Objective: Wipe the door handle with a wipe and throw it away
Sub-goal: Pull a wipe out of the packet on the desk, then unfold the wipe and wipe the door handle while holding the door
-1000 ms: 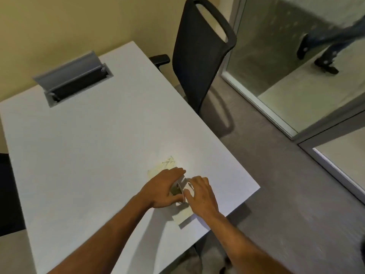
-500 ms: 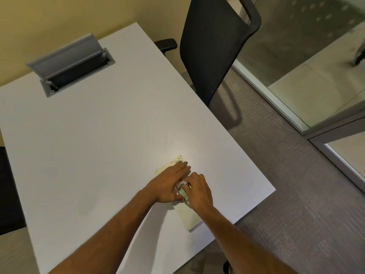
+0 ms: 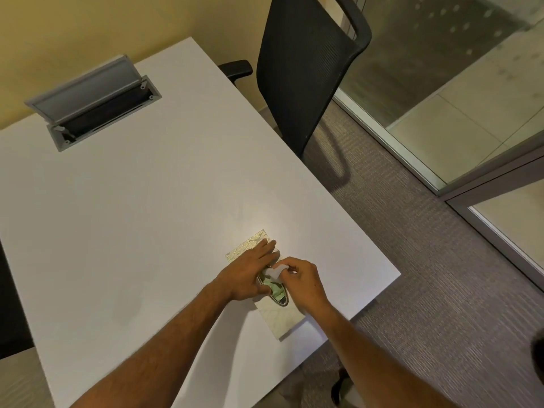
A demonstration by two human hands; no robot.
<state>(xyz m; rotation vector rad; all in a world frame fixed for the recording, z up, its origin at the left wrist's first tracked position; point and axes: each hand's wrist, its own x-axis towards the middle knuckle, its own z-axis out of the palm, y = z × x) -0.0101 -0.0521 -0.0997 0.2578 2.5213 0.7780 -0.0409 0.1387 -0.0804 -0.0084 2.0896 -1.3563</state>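
head | right grip [image 3: 303, 282] pinches wipe [image 3: 275, 273] at box [image 3: 282, 316] slot | left grip [image 3: 250, 272] flat, unclenched, pressing box

My left hand [image 3: 246, 273] covers middle of wipe pack [image 3: 282, 318], print on it too small to read. Wipe [image 3: 274, 272] half hidden under right hand [image 3: 304, 282] fingers, can't tell how much is out. Chair [image 3: 306, 69] top cut by upper edge of frame. Dark shape at lower right edge [image 3: 538, 353] cut off, can't identify. Both my forearms run out bottom edge.
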